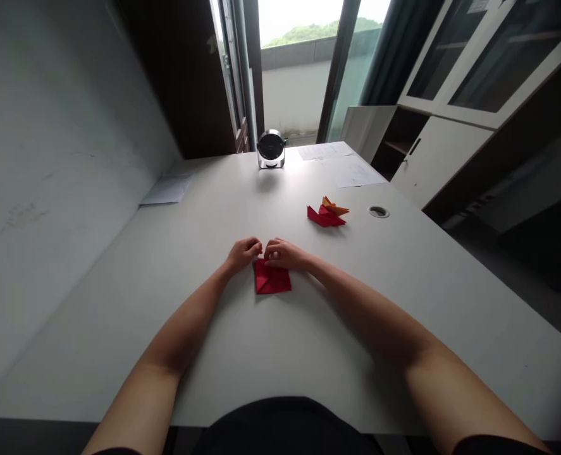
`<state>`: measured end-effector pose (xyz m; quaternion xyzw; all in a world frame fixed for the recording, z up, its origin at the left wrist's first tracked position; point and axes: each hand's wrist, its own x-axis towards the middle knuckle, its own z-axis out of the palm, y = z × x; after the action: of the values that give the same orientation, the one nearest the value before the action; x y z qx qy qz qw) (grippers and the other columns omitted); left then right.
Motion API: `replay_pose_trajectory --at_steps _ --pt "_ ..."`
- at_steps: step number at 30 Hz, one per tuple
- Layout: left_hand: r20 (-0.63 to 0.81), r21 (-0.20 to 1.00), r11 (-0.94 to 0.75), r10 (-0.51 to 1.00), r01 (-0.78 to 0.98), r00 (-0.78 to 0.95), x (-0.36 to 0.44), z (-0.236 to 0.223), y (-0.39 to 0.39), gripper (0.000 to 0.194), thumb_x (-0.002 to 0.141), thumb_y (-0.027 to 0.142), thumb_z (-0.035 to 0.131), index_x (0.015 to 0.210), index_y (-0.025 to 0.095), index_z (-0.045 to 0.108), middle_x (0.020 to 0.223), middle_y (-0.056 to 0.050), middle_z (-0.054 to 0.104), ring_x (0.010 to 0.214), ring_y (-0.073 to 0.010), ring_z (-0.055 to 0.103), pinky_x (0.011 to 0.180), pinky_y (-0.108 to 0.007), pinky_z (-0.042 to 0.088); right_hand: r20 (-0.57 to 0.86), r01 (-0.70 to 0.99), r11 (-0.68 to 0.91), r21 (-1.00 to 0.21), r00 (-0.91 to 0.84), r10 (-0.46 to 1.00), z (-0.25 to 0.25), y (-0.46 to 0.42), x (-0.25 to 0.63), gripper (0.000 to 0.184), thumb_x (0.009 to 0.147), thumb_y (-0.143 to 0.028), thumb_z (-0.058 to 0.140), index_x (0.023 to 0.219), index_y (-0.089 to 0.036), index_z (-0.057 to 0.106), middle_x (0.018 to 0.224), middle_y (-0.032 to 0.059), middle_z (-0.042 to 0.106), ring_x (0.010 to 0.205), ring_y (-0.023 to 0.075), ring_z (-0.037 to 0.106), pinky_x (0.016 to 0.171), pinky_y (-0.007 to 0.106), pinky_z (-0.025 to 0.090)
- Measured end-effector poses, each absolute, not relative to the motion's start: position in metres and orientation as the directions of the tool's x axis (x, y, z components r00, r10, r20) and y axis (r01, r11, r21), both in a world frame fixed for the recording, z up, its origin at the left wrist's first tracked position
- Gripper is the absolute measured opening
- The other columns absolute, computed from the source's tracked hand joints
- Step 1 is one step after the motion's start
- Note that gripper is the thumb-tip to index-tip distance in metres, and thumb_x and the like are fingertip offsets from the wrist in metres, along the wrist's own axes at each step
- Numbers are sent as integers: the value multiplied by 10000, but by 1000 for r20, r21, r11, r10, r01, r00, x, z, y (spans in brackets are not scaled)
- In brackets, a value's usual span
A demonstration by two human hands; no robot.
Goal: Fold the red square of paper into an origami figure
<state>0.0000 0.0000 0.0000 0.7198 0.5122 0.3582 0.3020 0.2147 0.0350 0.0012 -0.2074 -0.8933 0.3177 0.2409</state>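
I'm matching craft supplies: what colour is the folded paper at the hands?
The paper is red, seen in the head view.

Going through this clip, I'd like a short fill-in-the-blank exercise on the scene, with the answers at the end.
1. The folded paper by the left hand and right hand is ____ in colour.
2. Just beyond the red paper figure is a second figure, coloured ____.
3. Seen from the person's side, the round hole in the table lies to the ____ of both figures.

Missing words: red; orange; right.
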Motion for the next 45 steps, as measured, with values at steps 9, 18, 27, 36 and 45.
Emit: replay_pose_trajectory --at_steps 9,18,27,36,45 --pt "239 808 -273 962 522 133 1 0 -1 277 898 391 499 802 182 653 717 -7 648 660 -140 565 627 -240 446 281 289 582 -760 -662 695 -4 39 214 115 836 -274 602 857 -182 667 826 11 627 720 130 505 676 244 412" --pt "247 792 -225 968 567 39 0 4 -1 215 874 368 558 946 196 665 764 -22 676 665 -155 588 616 -252 426 357 326 455 -829 -318 878 -8 44 218 195 856 -369 552 826 -185 607 741 -4 627 658 127 508 637 252 409" --pt "183 906 -170 983 388 2 2 -1 3 221 858 362 590 959 185 675 781 -33 685 695 -163 619 606 -246 450 444 218 513 -830 -299 845 -8 44 214 177 872 -377 525 836 -211 575 834 20 631 756 171 566 750 322 485" --pt "262 963 -259 965 76 -30 4 -6 7 138 794 262 650 882 160 677 845 -42 686 770 -152 624 723 -270 495 425 248 501 -829 -304 853 -14 47 213 178 887 -380 488 879 -221 567 981 48 608 863 194 564 715 304 477" --pt "330 941 -325 943 94 -43 6 0 3 110 803 257 669 858 164 690 827 -40 673 775 -151 602 723 -266 474 279 197 344 -918 -296 914 -13 46 213 222 843 -448 574 869 -229 556 858 20 664 744 175 582 644 278 453"
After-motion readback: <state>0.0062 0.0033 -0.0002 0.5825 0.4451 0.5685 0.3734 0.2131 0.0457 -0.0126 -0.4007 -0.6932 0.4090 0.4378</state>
